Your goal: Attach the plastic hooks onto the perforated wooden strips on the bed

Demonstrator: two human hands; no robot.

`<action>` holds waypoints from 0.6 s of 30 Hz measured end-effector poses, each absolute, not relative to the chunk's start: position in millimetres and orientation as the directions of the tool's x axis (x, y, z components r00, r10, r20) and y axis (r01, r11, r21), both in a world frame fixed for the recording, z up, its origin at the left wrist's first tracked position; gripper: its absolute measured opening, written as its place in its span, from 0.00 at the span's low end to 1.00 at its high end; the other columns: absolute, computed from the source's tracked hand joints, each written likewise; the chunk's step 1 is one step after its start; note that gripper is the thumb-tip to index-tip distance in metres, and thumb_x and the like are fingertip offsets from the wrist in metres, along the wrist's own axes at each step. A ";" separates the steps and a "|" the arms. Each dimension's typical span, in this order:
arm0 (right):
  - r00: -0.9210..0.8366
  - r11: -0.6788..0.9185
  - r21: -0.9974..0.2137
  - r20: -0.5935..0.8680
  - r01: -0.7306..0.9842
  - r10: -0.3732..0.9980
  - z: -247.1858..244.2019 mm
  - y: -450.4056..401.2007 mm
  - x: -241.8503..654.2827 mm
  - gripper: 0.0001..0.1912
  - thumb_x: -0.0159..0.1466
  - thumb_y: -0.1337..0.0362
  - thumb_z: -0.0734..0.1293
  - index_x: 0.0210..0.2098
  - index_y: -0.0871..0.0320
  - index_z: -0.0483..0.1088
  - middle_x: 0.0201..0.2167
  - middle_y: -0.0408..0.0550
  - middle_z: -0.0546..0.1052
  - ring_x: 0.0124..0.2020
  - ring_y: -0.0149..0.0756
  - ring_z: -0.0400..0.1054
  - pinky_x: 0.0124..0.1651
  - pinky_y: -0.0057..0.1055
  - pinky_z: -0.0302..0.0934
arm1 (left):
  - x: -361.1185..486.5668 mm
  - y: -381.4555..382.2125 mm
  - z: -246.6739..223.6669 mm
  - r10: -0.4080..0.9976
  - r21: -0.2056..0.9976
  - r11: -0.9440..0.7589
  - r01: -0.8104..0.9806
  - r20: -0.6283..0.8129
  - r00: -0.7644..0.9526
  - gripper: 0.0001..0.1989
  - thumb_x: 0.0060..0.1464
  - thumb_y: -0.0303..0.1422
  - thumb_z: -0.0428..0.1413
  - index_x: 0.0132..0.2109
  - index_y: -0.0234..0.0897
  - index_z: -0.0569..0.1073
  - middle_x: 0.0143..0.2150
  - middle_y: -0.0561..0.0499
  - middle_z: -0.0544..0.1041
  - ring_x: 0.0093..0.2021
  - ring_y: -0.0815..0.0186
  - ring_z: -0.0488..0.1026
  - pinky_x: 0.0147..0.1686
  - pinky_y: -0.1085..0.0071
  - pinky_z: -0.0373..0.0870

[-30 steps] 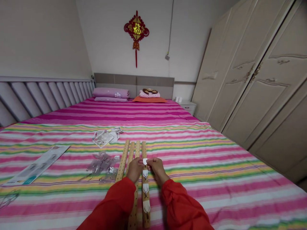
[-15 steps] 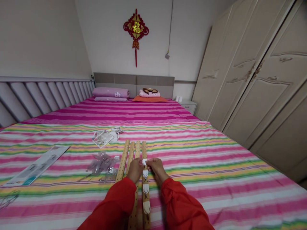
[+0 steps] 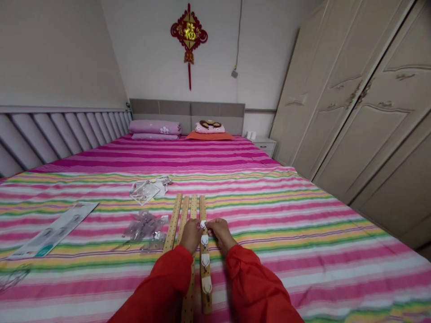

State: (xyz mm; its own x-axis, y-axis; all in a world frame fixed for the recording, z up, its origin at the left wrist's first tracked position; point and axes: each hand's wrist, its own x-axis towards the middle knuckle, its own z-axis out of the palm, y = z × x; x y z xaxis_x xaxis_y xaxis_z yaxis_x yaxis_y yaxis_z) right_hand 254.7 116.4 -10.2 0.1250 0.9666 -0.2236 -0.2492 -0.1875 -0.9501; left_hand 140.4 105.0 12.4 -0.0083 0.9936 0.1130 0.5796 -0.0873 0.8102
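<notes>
Several perforated wooden strips lie lengthwise on the striped bed sheet. On the rightmost strip, white hooks sit in a row, among them a lower hook and one higher up. My left hand and my right hand meet at the topmost white hook, pinching it from both sides against the strip. Fingertips of both hands are closed on that hook. My left hand lies over parts of the neighbouring strips and hides them.
Clear plastic bags with small parts lie left of the strips, with torn packaging beyond. A long packaging card and thin wire are farther left. Folded bedding rests near the headboard.
The view has tilted slightly, so the scene sits a little higher. Both hands stay at the topmost hook, whose front shows slightly more between the fingers.
</notes>
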 end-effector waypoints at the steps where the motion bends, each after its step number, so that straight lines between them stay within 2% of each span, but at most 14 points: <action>1: 0.125 -0.198 -0.947 -0.235 -0.254 0.964 -9.8 116.0 254.6 0.09 0.44 0.70 0.69 0.12 0.58 0.64 0.06 0.39 0.65 0.09 0.26 0.56 0.13 0.23 0.51 | 140.3 104.4 12.9 0.993 0.804 -0.096 0.586 0.121 -0.004 0.10 0.40 0.17 0.53 0.27 0.32 0.75 0.27 0.51 0.72 0.30 0.68 0.68 0.36 0.73 0.64; 7: 0.121 -0.241 -0.934 -0.280 -0.264 0.952 -6.5 113.6 253.8 0.12 0.44 0.70 0.69 0.09 0.58 0.63 0.06 0.39 0.65 0.09 0.24 0.55 0.13 0.22 0.50 | 141.4 97.0 9.7 0.973 0.841 -0.214 0.496 0.227 0.035 0.10 0.43 0.17 0.53 0.27 0.36 0.75 0.25 0.53 0.63 0.29 0.66 0.64 0.35 0.72 0.61; 11: 0.131 -0.238 -0.938 -0.277 -0.252 0.952 -7.9 113.9 252.7 0.14 0.45 0.71 0.67 0.08 0.57 0.60 0.04 0.38 0.62 0.08 0.24 0.53 0.12 0.23 0.47 | 142.6 95.0 2.7 0.966 0.818 -0.244 0.520 0.250 0.060 0.09 0.48 0.20 0.53 0.26 0.37 0.73 0.25 0.53 0.60 0.30 0.65 0.63 0.38 0.72 0.61; 18: 0.145 -0.195 -0.949 -0.236 -0.249 0.961 -15.4 113.9 251.1 0.13 0.44 0.70 0.68 0.10 0.56 0.60 0.05 0.37 0.62 0.08 0.24 0.53 0.13 0.24 0.47 | 138.5 96.5 -2.4 0.959 0.792 -0.281 0.541 0.253 0.127 0.08 0.50 0.23 0.53 0.29 0.37 0.74 0.27 0.50 0.61 0.36 0.61 0.65 0.45 0.68 0.59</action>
State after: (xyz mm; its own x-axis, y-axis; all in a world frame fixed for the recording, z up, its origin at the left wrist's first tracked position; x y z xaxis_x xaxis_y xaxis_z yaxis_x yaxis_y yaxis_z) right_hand 251.1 113.9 -15.4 0.1455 0.9608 -0.2359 -0.2488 -0.1953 -0.9487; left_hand 138.5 96.5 -2.4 0.1265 0.9591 0.2534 0.5414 -0.2808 0.7925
